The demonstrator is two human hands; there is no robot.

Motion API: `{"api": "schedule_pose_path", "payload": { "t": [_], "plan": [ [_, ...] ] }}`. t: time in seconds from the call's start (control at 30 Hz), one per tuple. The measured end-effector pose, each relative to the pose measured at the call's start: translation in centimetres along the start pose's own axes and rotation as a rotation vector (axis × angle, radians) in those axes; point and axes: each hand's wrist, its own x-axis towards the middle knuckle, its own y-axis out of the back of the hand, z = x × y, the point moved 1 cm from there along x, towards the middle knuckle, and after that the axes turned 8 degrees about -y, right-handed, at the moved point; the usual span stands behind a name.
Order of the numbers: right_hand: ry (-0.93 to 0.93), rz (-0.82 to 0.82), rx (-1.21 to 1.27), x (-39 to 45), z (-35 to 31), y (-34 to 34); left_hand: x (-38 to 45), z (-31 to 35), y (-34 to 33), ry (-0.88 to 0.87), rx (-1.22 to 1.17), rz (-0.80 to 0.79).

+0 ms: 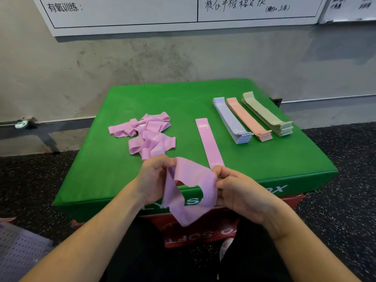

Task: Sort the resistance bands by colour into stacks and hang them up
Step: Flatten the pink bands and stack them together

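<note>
Both hands hold one pink resistance band in front of the green box's near edge. My left hand pinches its upper left corner, and my right hand pinches its right side. The band hangs twisted in a loop. A loose heap of pink bands lies on the box at the left. One pink band lies flat and straight in the middle. At the right stand three neat stacks: lilac-blue, peach and pale green.
The green padded box sits on a red box against a grey concrete wall. A whiteboard with writing hangs above. Dark speckled floor surrounds the boxes. A perforated grey object is at the lower left.
</note>
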Motion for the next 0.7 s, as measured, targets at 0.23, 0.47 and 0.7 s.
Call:
{"api": "schedule_pose_path", "payload": {
  "t": [0.23,0.47,0.7],
  "plan": [
    [-0.005,0.148,-0.194,-0.2,0.0,-0.8,0.4,-0.6,0.3,-0.008,0.109,-0.001],
    [0.178,0.198,-0.406,-1.4,-1.9,-2.1,0.5,-1.9,0.4,-0.057,0.383,-0.196],
    [0.276,0.298,-0.481,-1.1,-3.0,-2.7,-0.6,-2.0,-1.9,-0.341,0.409,-0.105]
  ]
}}
